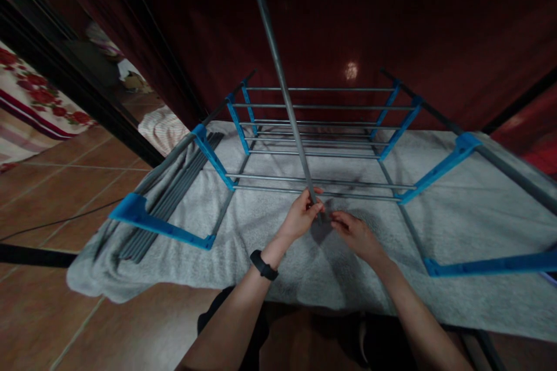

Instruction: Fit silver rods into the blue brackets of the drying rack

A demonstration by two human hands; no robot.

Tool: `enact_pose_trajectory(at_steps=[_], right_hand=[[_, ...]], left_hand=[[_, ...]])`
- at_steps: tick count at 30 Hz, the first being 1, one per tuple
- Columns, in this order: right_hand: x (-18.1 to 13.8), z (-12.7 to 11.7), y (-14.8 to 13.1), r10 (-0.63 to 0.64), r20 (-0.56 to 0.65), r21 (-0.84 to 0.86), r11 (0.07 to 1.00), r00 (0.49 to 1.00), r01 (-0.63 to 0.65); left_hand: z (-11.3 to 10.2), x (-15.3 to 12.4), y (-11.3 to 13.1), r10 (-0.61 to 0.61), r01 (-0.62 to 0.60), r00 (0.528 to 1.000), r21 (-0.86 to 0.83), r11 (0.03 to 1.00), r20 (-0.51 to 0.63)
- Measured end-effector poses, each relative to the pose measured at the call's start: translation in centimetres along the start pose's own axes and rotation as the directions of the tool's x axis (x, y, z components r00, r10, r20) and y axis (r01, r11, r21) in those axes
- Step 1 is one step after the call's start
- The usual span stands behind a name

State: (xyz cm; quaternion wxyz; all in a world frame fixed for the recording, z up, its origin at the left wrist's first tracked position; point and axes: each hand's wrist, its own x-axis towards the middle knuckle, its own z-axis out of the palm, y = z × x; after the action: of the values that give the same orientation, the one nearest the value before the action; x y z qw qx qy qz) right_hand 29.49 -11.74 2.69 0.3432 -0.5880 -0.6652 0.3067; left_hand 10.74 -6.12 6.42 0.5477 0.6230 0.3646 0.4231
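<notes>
A long grey metal rod (282, 81) stands nearly upright in the middle of the view, its lower end resting on a grey towel (456, 208). My left hand (302, 214) is closed around the rod near that lower end; a black band sits on its wrist. My right hand (354, 232) lies just right of the rod's tip, its fingers pinched toward it; whether they hold anything I cannot make out. Both hands are inside a rack frame (322, 182) of grey rods and blue plastic brackets lying on the towel.
A bundle of loose grey rods (174, 194) lies on the towel's left side beside a blue bracket (161, 223). A brown tiled floor (56, 185) spreads left, a dark red wall (391, 23) stands behind, and a floral cloth (30, 98) is at far left.
</notes>
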Motion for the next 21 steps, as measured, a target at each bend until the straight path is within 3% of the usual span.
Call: enact_pose_trajectory(at_steps=[13,21], right_hand=[[0.3,-0.9,1.2,0.016,-0.099,-0.011,1.000,0.995,-0.017],[0.7,-1.6,1.1,0.048,-0.185,0.064,0.997,0.982,-0.037]], left_hand=[[1.1,-0.7,-1.2,-0.077,0.080,0.993,-0.026,0.996,0.086],[0.2,-0.6,-1.1,-0.017,0.002,0.998,0.221,0.975,0.068]])
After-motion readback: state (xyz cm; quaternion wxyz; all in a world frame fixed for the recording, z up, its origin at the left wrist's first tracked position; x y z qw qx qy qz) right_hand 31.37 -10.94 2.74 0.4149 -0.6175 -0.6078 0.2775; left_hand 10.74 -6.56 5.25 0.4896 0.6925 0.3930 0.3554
